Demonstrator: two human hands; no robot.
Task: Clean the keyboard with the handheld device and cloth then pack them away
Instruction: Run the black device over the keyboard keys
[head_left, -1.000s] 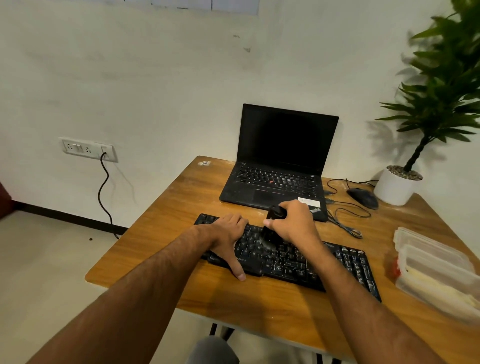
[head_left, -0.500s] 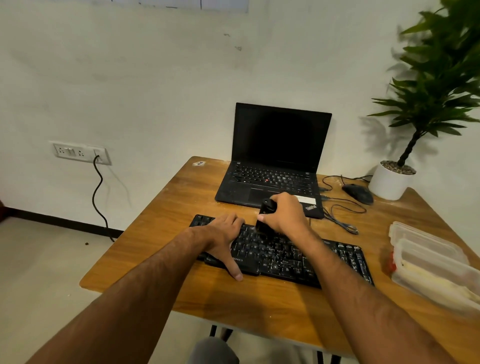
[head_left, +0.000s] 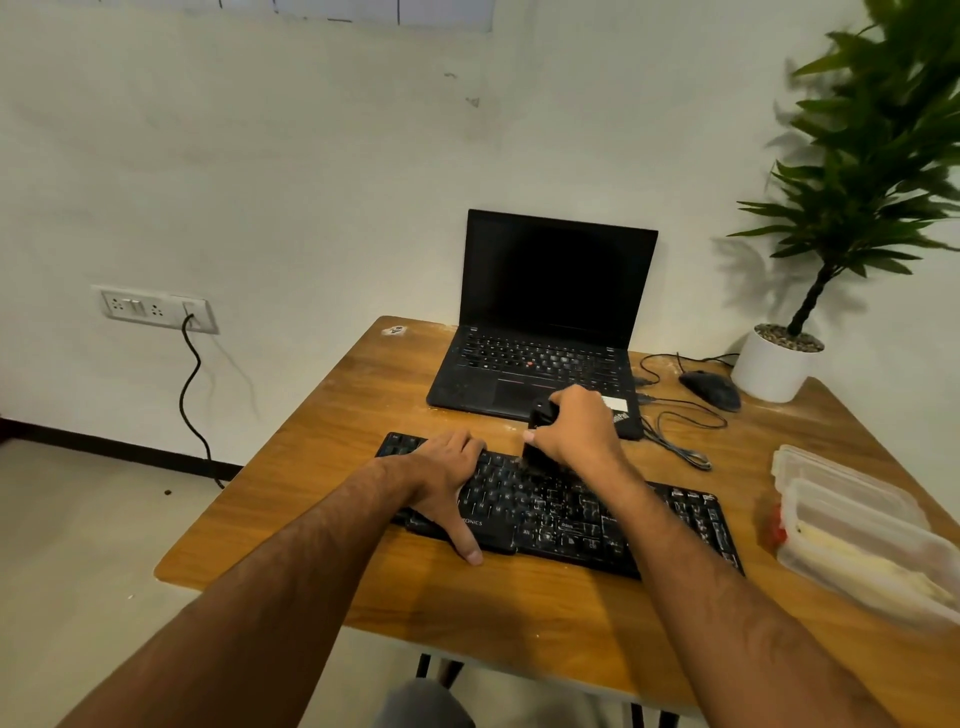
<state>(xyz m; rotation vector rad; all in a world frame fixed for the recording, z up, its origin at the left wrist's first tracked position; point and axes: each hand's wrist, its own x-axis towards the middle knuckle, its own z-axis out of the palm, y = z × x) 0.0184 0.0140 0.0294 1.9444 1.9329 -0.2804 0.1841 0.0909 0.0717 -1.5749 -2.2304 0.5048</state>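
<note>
With the right hand (head_left: 576, 426) gripping the handheld device (head_left: 540, 415) and the left hand (head_left: 447, 467) resting flat on the keyboard (head_left: 561, 512), pressing too hard could pop keys loose.

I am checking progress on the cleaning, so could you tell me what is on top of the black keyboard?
On the keyboard the left hand rests, thumb over the front edge. The right hand holds the black handheld device against the keys. Keys beneath both are hidden.
</note>
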